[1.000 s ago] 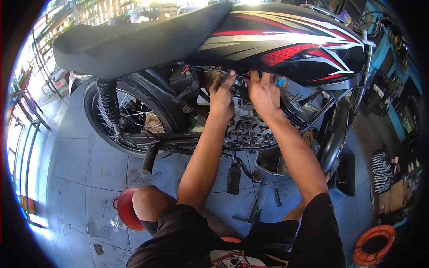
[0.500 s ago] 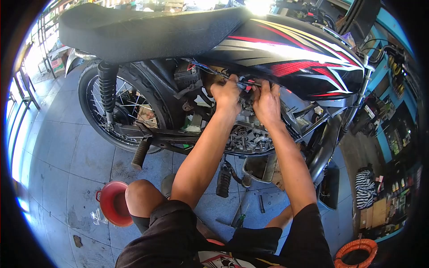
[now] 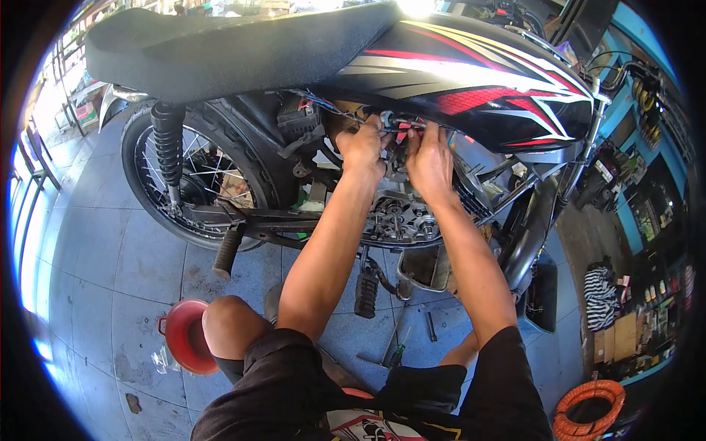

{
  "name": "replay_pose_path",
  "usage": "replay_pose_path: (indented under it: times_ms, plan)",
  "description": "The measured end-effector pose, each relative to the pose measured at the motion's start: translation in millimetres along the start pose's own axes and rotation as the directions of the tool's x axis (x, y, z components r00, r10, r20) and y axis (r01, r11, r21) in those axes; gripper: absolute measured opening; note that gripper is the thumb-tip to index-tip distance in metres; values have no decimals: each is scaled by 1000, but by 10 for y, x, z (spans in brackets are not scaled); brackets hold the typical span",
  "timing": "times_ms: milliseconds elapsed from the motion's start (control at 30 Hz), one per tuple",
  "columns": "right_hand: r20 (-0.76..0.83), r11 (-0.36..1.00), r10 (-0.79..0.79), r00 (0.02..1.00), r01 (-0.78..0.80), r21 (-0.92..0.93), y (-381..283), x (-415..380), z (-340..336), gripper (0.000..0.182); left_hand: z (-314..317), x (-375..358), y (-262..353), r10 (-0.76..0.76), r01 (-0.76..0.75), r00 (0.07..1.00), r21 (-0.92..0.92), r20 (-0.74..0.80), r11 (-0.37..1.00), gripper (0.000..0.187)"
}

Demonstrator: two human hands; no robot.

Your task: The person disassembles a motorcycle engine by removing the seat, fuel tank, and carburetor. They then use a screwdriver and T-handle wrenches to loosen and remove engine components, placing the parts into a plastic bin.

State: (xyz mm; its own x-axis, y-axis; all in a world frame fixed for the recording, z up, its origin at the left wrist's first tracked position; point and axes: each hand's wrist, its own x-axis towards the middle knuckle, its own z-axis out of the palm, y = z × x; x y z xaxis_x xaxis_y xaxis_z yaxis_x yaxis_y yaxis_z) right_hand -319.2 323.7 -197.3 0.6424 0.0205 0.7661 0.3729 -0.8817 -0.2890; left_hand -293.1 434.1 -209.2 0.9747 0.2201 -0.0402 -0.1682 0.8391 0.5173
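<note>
had the left hand (image 3: 362, 147) bent at the fingers, just left of a slim dark part (image 3: 403, 123), with the right hand (image 3: 431, 162) drawn in close at its right end. could not tell a firm grip from a light touch in either hand, for lack of a clear view of the fingertips. found the slim part between both hands, just under the fuel tank (image 3: 478, 81). saw coloured wires (image 3: 331, 104) running toward the left hand from the left, under the seat (image 3: 220, 55). noted an open engine (image 3: 401, 220) on the near side of the hands, and nearer still, a pan (image 3: 441, 272) on the floor. saw the rear wheel (image 3: 259, 176) to the left, a red basin (image 3: 179, 345) near left, a green-handled screwdriver (image 3: 397, 356) near the legs, and an orange coil (image 3: 565, 415) near right.
</note>
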Motion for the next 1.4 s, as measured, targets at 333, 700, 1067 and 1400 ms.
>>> replay_pose_path:
  times_ms: [333, 700, 1067, 1400]
  plan:
    - [-27, 968, 48, 999, -39, 247, 181, 25, 130, 29, -78, 63, -76, 103, -100, 994, 90, -27, 991, 17]
    - [253, 752, 1, 968, -167, 638, 525, -487, -398, 20, -215, -111, -145, -245, 191, 951, 263, 188, 946, 18]
    - [11, 920, -290, 957, 282, -272, 479, -587, -800, 24, -421, -206, -254, -101, -79, 714, 223, 693, 972, 58]
    - [60, 983, 123, 991, -113, -147, 661, -336, -824, 28, -290, 182, -665, 240, -835, 536, 466, 810, 291, 38]
